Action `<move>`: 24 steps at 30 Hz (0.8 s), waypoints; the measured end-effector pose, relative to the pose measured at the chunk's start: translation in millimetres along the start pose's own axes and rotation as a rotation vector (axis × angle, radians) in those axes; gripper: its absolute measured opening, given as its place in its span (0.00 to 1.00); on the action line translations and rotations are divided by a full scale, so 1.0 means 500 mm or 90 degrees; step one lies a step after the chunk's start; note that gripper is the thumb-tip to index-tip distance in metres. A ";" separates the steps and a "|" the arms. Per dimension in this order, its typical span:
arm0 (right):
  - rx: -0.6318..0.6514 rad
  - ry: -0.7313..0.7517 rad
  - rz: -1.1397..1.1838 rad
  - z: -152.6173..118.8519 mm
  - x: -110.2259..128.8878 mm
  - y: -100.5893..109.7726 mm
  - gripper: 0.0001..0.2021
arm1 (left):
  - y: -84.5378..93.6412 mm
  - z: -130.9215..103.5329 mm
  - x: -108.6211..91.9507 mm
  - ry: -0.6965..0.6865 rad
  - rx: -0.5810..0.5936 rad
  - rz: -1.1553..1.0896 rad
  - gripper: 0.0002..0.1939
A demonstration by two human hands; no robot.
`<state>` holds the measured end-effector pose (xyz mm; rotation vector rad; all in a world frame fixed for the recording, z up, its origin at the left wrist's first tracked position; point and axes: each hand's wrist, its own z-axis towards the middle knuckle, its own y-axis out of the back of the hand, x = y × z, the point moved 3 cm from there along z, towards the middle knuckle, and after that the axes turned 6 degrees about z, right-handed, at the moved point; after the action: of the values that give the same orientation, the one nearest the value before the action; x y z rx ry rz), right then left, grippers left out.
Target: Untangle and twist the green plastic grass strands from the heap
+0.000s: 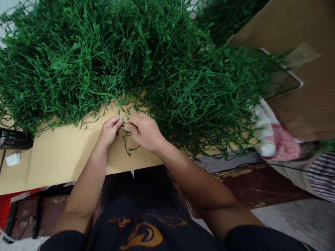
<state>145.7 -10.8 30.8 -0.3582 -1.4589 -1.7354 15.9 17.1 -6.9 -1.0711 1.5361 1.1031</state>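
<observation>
Close together over the cardboard-covered table point(60, 150), my two hands meet at a thin green plastic stem point(119, 112). My left hand point(111, 129) pinches it between thumb and forefinger, with its upper end rising above the fingertips. My right hand point(143, 130), just to the right, has its fingers pinched on a thin green strand beside the left fingertips. Below them a loose dark green sprig point(127, 146) hangs or lies over the cardboard; which one is unclear. Large heaps of green artificial stems point(78, 62) spread behind and to the right of my hands.
A black cylindrical container point(14, 138) and a small white block point(13, 159) are at the left. A large brown cardboard box point(311, 101) stands at the right, near a red and white cloth point(282, 141). A black cable point(277, 165) runs at lower right.
</observation>
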 end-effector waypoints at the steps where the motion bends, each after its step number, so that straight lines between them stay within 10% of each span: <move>1: 0.005 0.010 0.004 -0.001 0.000 0.002 0.10 | -0.003 0.002 0.002 0.003 -0.010 0.011 0.16; 7: 0.015 -0.013 0.062 -0.034 0.006 -0.001 0.12 | -0.015 0.012 0.004 -0.015 -0.044 0.069 0.14; 13: 0.025 0.309 0.169 -0.079 0.099 0.074 0.08 | 0.009 0.020 -0.001 0.050 -0.157 0.090 0.12; 24: -0.433 -0.102 -0.257 -0.069 -0.076 0.292 0.15 | 0.000 -0.010 0.001 -0.045 -0.038 0.195 0.09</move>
<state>285.7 -26.0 95.1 -0.5942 -1.0481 -2.5725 14.9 12.3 -6.7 -0.8430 1.6561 1.3874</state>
